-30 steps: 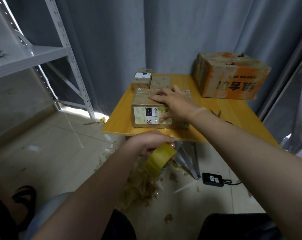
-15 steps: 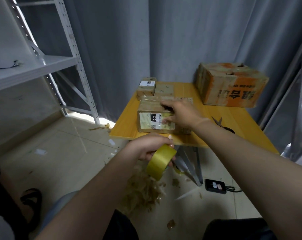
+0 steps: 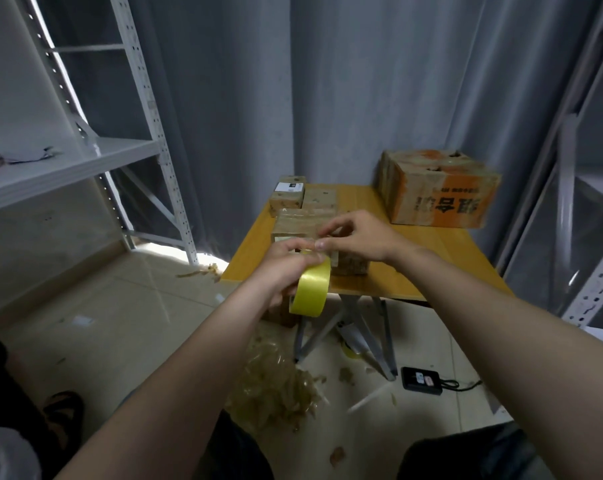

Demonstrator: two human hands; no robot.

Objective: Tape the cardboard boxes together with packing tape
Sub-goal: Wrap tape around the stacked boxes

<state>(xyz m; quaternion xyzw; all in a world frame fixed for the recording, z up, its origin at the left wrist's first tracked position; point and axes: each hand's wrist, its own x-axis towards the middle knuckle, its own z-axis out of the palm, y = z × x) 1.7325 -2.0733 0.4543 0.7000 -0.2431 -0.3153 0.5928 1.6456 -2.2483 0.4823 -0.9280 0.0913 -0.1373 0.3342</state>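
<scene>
Low in the middle of the frame we see the left hand (image 3: 282, 268) gripping a roll of yellow packing tape (image 3: 310, 287), fingers curled over its top and the roll held on edge, in front of the table's near edge. The right hand (image 3: 362, 237) reaches in from the right. Its thumb and forefinger are bent and pinch at the tape on the top of the roll, right against the left fingertips. Whether a loose end is lifted, we cannot tell.

Just behind both hands, the small cardboard boxes (image 3: 300, 223) sit side by side near the front left corner of the wooden table (image 3: 431, 261), partly hidden by the hands, with glossy tape across their tops. Two smaller boxes (image 3: 303, 199) stand behind them at the table's far left edge. A large orange-printed carton (image 3: 438, 192) stands at the far right corner.

A white metal shelf (image 3: 71, 161) fills the upper left, with a grey curtain (image 3: 327, 81) behind the table. On the tiled floor below lie a heap of crumpled tape scraps (image 3: 275, 386) and a black device with a cable (image 3: 421, 381).
</scene>
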